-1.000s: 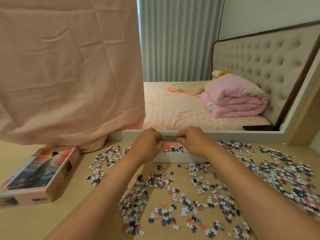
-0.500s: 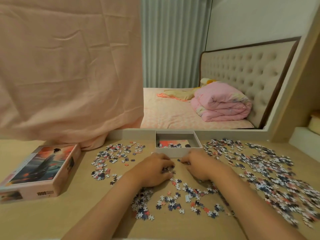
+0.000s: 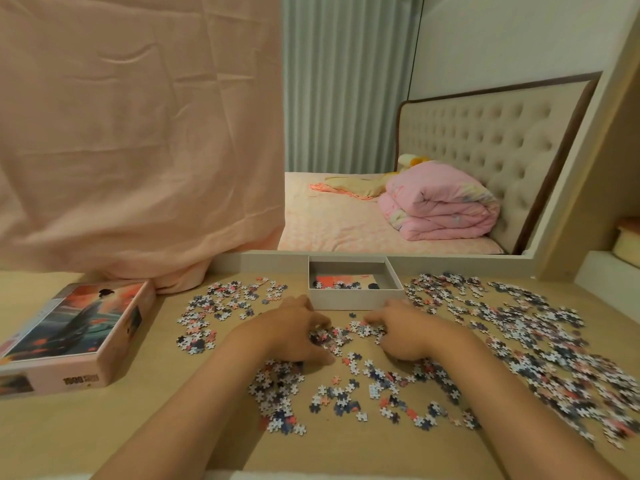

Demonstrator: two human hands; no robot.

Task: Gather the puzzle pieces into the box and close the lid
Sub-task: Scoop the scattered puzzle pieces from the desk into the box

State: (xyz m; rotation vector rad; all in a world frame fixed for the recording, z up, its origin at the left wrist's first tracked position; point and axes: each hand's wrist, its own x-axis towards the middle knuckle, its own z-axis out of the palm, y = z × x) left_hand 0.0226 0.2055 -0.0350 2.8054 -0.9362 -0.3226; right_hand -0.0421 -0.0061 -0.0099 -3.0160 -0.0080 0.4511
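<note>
1. Two hands working as one scoop: left hand (image 3: 298, 329) and right hand (image 3: 403, 336) set low on the bench (image 3: 104, 427), just near of the box (image 3: 356, 303), facing each other across a small heap of puzzle pieces (image 3: 346, 336).
2. Fingers (image 3: 320, 323) of both curled inward around that heap, cupping it, probably to bunch loose pieces for one short lift.
3. Box parked open at the far edge, between the left and right scatters, likely to keep every carry short.
4. Lid (image 3: 72, 327) lying picture-up at the left, well apart from the box, seemingly out of the sweeping path.
5. Hidden: palms and fingertips under the backs of the hands, so no telling whether gripped tight or merely corralled.
6. Hard to make out: the pink-and-dark patch inside the box, sheet or pieces; the blurred right scatter; the lid's near corner, cut off.
</note>
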